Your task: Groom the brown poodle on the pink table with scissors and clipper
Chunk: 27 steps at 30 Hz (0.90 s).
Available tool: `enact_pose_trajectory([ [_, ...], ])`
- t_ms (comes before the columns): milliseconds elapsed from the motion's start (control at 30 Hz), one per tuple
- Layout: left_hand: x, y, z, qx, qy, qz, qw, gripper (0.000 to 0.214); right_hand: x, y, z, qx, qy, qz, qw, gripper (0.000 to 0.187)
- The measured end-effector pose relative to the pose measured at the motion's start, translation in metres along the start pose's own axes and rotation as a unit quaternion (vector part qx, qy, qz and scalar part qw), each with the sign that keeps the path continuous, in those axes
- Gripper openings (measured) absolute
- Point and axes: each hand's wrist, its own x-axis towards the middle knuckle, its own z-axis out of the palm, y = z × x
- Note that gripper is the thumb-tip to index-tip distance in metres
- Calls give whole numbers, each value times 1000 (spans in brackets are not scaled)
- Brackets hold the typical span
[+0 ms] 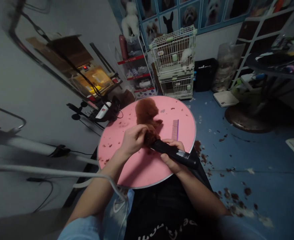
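Note:
A small reddish-brown dog [146, 113] stands on a round pink grooming table [137, 166], facing away from me. My left hand [134, 137] is closed around the dog's rear, seemingly a leg or the tail. My right hand [173, 156] grips a black electric clipper [175, 153], whose head points at the fur by my left hand. A purple comb [175, 129] lies flat on the table to the right of the dog. Clumps of cut brown fur dot the table top.
Stacked white wire cages [174, 60] stand behind the table, with a shelf rack [134, 70] to their left. A second clipper and cables [104, 111] rest at the table's left edge. Fur tufts litter the blue floor [237, 196] on the right. A white hose [49, 171] crosses my left arm.

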Motion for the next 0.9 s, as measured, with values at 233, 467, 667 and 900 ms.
enact_pose_trajectory([
  [233, -68, -28, 44, -67, 208, -170, 961, 32, -5, 4, -28, -24, -33, 52, 998, 29],
  [467, -76, -46, 45, -357, 91, -338, 866, 37, -24, 13, -39, 0, -5, 110, 994, 28],
  [667, -67, -53, 33, -373, 4, -317, 872, 37, -26, 18, -33, -24, 27, 112, 993, 31],
  [900, -58, -65, 30, -321, -17, -228, 919, 34, -35, 20, -42, -8, 41, 115, 993, 27],
])
